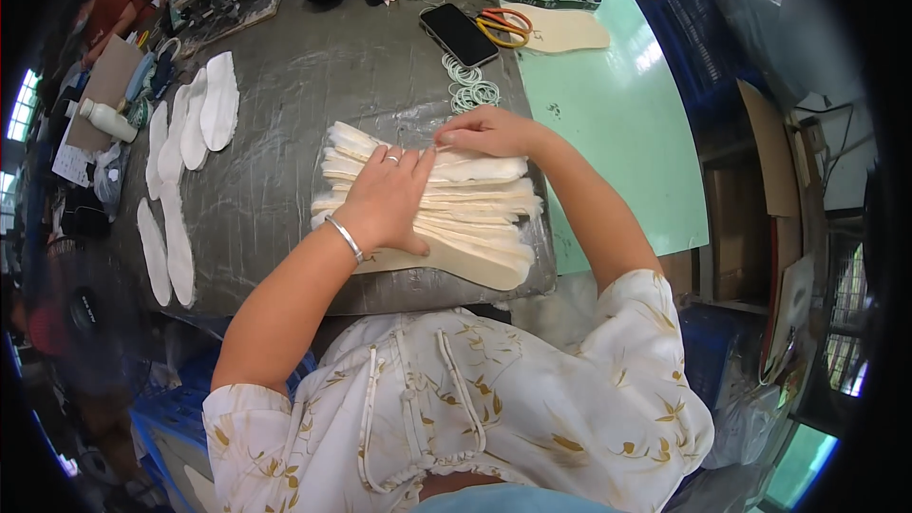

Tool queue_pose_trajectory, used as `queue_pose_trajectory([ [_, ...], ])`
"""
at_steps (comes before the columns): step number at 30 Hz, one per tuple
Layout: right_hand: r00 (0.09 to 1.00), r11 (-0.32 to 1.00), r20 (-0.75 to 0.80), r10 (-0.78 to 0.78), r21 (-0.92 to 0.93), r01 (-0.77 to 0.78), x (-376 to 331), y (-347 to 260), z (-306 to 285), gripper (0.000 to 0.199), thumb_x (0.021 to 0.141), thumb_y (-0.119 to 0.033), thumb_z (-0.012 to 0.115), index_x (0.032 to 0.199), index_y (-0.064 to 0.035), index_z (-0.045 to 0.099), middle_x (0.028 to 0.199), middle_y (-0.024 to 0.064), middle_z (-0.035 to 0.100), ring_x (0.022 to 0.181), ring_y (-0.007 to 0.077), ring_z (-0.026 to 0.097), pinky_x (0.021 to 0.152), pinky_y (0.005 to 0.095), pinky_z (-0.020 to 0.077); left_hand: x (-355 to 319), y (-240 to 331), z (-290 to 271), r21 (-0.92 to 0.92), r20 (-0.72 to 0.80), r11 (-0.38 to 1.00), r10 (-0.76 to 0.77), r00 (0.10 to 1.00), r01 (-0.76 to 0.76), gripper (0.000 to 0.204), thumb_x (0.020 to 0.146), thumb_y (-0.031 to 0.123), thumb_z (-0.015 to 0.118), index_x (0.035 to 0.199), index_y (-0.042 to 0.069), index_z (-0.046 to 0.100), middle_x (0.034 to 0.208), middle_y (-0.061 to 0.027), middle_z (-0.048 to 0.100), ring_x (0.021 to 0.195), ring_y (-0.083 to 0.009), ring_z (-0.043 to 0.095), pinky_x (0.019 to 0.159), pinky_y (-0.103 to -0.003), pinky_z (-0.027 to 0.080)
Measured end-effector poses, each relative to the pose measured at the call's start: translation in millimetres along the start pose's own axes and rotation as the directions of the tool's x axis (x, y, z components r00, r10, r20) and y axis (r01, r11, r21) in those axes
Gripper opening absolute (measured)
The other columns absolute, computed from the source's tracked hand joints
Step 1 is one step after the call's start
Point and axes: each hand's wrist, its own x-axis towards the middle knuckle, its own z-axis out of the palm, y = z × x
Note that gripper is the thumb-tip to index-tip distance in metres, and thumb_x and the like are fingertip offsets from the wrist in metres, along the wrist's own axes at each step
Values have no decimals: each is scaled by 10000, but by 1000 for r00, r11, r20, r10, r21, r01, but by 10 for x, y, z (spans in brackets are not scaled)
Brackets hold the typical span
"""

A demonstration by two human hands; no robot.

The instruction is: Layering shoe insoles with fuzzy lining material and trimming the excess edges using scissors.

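Note:
A fanned bundle of cream, fleecy insoles lies on the grey work table in front of me. My left hand, with a ring and a silver bangle, is clasped over it, fingers across the top and thumb on the near side. The nearest insole shows its flat, smooth face. At the bundle's far edge, my right hand has its fingers bent together by the left fingertips; what they pinch, if anything, is hidden. Just beyond that hand sits a pile of pale green elastic bands.
Several loose white insoles lie to the left. Past the bands are a black phone, orange-handled scissors and a single beige insole on the green board. A white bottle stands among clutter at the far left.

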Motion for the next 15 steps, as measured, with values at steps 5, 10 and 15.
queue_pose_trajectory([
  [5, 970, 935, -88, -228, -299, 192, -522, -53, 7, 640, 829, -305, 745, 1395, -100, 529, 1444, 146, 484, 1318, 290, 469, 1101, 400, 385, 82, 28, -106, 66, 91, 997, -33, 995, 27, 1361, 442, 586, 883, 1465, -67, 268, 1388, -263, 451, 1311, -394, 419, 1164, -464, 246],
  [10, 867, 840, -177, -466, -395, 371, -577, -231, 99, 429, 761, -205, 793, 1160, -90, 687, 1268, 122, 624, 1168, 326, 576, 982, 410, 472, 103, -78, -7, 53, 1, 999, 10, 1000, -10, 1330, 433, 574, 886, 1436, -87, 315, 1344, -252, 475, 1284, -380, 435, 1157, -459, 249],
  [15, 786, 762, -252, -565, -526, 379, -596, -57, 254, 177, 773, -137, 763, 915, -37, 730, 1089, 82, 697, 1072, 290, 629, 930, 391, 485, 122, -39, -40, 62, 11, 998, 33, 999, -34, 1293, 433, 554, 892, 1412, -91, 347, 1276, -214, 515, 1226, -351, 475, 1141, -440, 272],
])
